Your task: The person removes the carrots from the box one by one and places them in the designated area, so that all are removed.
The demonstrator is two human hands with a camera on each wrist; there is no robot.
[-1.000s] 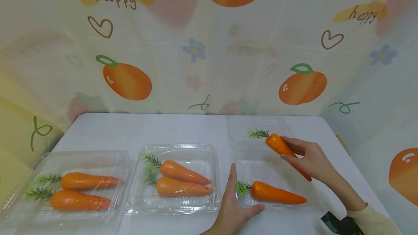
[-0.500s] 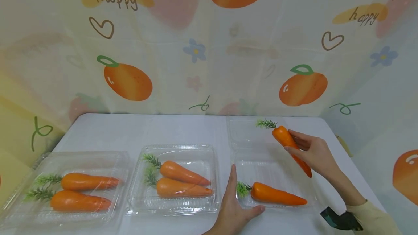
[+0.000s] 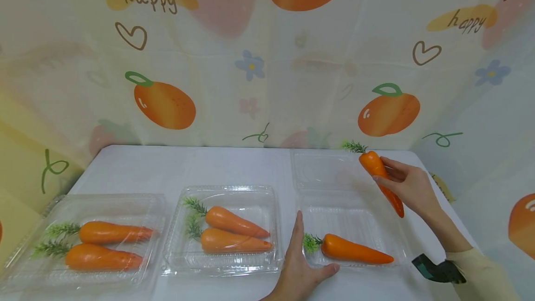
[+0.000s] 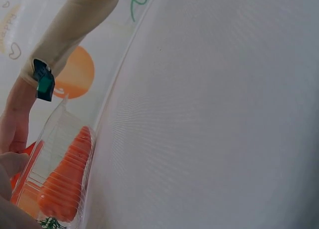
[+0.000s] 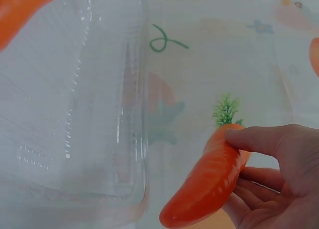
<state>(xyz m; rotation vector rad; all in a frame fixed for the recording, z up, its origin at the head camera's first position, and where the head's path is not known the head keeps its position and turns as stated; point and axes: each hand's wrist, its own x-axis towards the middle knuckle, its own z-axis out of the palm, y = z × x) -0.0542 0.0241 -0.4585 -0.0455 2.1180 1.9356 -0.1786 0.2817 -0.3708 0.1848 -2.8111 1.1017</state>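
Note:
My right hand (image 3: pixel 411 187) pinches an orange carrot (image 3: pixel 378 171) with a green leafy top between thumb and fingers, raised over the right side of an opened clear plastic container (image 3: pixel 355 219). In the right wrist view the held carrot (image 5: pixel 207 181) points its tip down and left. A second carrot (image 3: pixel 355 249) lies along the front of that container, leaves to the left. My left hand (image 3: pixel 298 264) spreads thumb and fingers at the container's front left corner. From the left wrist view, the lying carrot (image 4: pixel 67 179) shows through the ribbed clear wall.
The container's lid (image 3: pixel 322 171) lies folded back behind it. Left of my left hand stands a closed clear container (image 3: pixel 227 189) with two carrots inside; another closed container (image 3: pixel 125 203) with two carrots sits farther left. A printed cloth (image 3: pixel 309 106) hangs behind the white table (image 3: pixel 167 166).
My right hand has carried the carrot back and to the right, from over the open container toward its far right edge. The left hand stays at the corner.

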